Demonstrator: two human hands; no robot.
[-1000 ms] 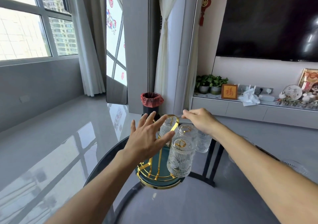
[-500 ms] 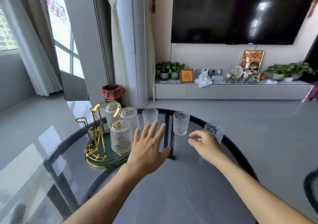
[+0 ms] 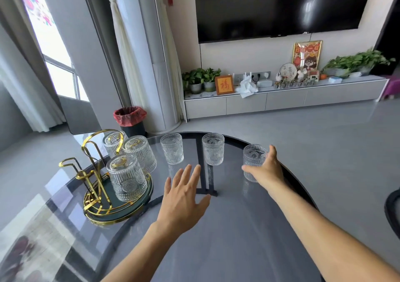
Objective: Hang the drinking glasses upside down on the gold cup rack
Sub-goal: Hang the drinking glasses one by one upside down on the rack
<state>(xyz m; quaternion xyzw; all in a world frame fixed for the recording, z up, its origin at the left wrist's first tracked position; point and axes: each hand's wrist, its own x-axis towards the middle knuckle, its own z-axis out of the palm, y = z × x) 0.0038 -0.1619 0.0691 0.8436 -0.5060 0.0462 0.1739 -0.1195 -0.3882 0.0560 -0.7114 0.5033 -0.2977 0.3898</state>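
Observation:
The gold cup rack [image 3: 93, 169] stands on a dark green round tray at the left of the glass table. Three ribbed glasses hang upside down on it: a near one [image 3: 126, 177], a middle one [image 3: 140, 153] and a far one [image 3: 112, 142]. Three more glasses stand upright along the far edge: a left glass [image 3: 172, 148], a middle glass [image 3: 213, 149] and a right glass [image 3: 253, 160]. My right hand [image 3: 265, 168] curls around the right glass, thumb up beside its rim, fingers in front. My left hand [image 3: 184, 197] hovers flat over the table with fingers spread.
The round glass table [image 3: 227, 238] has a dark rim and a dark frame bar under its middle. A black bin with a red liner [image 3: 129, 119] stands on the floor behind the rack. A TV cabinet with plants and ornaments runs along the far wall.
The view swung right from the rack to the upright glasses. My right hand reached out to the rightmost glass and now wraps it. My left hand stayed spread over the table.

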